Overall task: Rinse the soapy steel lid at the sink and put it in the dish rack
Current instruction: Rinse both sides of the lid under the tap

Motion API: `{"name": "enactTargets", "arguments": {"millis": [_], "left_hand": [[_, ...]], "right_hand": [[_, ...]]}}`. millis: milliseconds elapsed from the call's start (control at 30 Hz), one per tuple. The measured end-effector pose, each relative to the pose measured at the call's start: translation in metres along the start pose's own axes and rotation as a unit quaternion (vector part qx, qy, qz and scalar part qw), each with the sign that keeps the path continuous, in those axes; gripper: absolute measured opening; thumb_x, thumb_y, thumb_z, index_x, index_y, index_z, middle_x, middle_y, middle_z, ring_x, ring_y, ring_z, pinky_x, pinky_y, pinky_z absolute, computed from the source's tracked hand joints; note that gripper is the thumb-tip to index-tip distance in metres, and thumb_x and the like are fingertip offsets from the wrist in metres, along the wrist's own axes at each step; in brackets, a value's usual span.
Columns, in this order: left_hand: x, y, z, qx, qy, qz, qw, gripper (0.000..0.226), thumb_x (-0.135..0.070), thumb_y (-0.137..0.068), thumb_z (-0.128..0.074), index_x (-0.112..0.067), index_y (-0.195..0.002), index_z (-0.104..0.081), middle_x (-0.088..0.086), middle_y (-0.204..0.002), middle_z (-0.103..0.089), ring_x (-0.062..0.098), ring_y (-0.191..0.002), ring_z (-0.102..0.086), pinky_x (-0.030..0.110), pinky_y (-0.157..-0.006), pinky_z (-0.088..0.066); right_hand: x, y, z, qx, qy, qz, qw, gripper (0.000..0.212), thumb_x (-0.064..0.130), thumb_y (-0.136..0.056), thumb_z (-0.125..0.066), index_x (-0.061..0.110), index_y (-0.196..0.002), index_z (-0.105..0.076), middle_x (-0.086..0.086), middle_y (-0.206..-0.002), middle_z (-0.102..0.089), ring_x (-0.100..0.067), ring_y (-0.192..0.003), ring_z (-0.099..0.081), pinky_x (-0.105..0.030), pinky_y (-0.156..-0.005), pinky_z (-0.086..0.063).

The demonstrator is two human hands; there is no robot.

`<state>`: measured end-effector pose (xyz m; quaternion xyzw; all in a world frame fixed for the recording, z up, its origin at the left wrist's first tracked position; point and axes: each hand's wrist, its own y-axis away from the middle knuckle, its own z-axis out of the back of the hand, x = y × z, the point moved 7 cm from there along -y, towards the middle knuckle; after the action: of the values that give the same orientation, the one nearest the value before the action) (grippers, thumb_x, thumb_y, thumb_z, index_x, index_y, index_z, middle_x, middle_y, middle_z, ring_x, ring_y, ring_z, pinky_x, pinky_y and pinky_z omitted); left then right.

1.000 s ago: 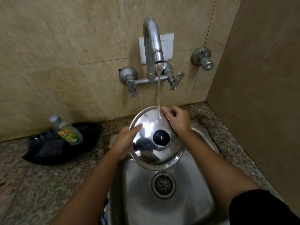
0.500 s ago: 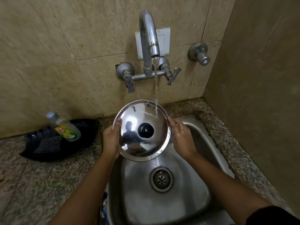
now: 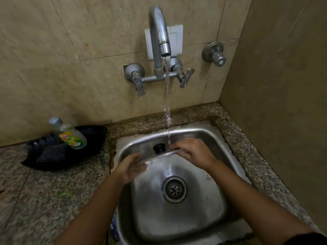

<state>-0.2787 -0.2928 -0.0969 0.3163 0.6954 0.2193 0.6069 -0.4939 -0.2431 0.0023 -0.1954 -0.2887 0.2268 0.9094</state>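
The round steel lid [image 3: 160, 155] with a black knob [image 3: 159, 147] is held low inside the steel sink [image 3: 208, 137], tipped almost edge-on to me so only its thin rim and the knob show. My left hand [image 3: 131, 167] grips its near left edge. My right hand [image 3: 193, 152] grips its far right edge. Water runs from the tap [image 3: 160, 38] in a steady stream [image 3: 167, 96] and lands on the lid beside the knob. No dish rack is in view.
A black tray [image 3: 92, 138] on the granite counter [image 3: 44, 191] to the left holds a green dish-soap bottle [image 3: 70, 137] and a dark scrubber [image 3: 51, 152]. The drain [image 3: 174, 189] sits mid-basin. A tiled wall stands close on the right.
Both hands have lowered the lid into the basin and tilted it from facing me to nearly edge-on. The view has shifted downward.
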Motion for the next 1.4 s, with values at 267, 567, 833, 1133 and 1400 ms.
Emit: {"name": "enactTargets", "arguments": {"millis": [267,567,833,1133,1400], "left_hand": [[-0.012,0.007,-0.03,0.151,0.08,-0.038,0.984,0.074,-0.068,-0.09,-0.031,-0.012,-0.121,-0.067,0.016,-0.123,-0.067,0.03,-0.116,-0.061,0.047,-0.101,-0.043],[-0.052,0.003,-0.054,0.102,0.001,-0.168,0.981,0.046,-0.043,-0.093,-0.055,-0.007,-0.118,-0.067,0.021,-0.118,-0.068,0.04,-0.111,-0.063,0.053,-0.096,-0.05],[-0.053,0.005,-0.1,0.099,0.043,-0.152,0.983,0.06,-0.047,-0.083,-0.065,-0.003,-0.124,-0.063,0.024,-0.124,-0.063,0.034,-0.11,-0.064,0.044,-0.098,-0.05],[-0.058,-0.029,-0.075,0.11,0.148,-0.114,0.976,0.092,-0.061,-0.065,-0.076,-0.003,-0.133,-0.054,0.028,-0.134,-0.054,0.044,-0.124,-0.052,0.058,-0.108,-0.036],[-0.055,-0.006,-0.043,-0.012,0.128,-0.04,0.991,0.043,-0.037,-0.099,-0.043,-0.004,-0.122,-0.058,0.018,-0.102,-0.068,0.03,-0.088,-0.065,0.041,-0.066,-0.059]], "right_hand": [[-0.042,-0.025,0.0,-0.033,-0.329,-0.247,0.911,0.01,0.017,-0.08,-0.076,0.022,-0.088,-0.071,0.004,-0.088,-0.074,-0.009,-0.086,-0.067,-0.037,-0.082,-0.053],[-0.085,-0.01,0.006,-0.109,-0.269,-0.375,0.88,0.034,0.045,-0.084,-0.067,0.011,-0.088,-0.07,-0.007,-0.079,-0.07,-0.015,-0.075,-0.063,-0.043,-0.076,-0.054],[-0.053,-0.033,0.007,-0.072,0.201,-0.28,0.936,0.066,0.046,-0.097,-0.036,0.007,-0.149,-0.025,-0.013,-0.157,-0.025,-0.026,-0.147,-0.019,-0.042,-0.118,-0.016],[0.011,0.002,-0.053,0.157,0.149,-0.016,0.976,0.072,0.05,-0.096,-0.036,0.021,-0.153,-0.003,0.004,-0.162,-0.002,-0.008,-0.148,0.003,-0.031,-0.12,-0.004],[0.0,0.006,0.006,-0.003,0.003,-0.026,1.0,0.03,0.015,-0.088,-0.061,0.016,-0.117,-0.067,-0.001,-0.114,-0.071,-0.015,-0.104,-0.066,-0.03,-0.088,-0.051]]}}
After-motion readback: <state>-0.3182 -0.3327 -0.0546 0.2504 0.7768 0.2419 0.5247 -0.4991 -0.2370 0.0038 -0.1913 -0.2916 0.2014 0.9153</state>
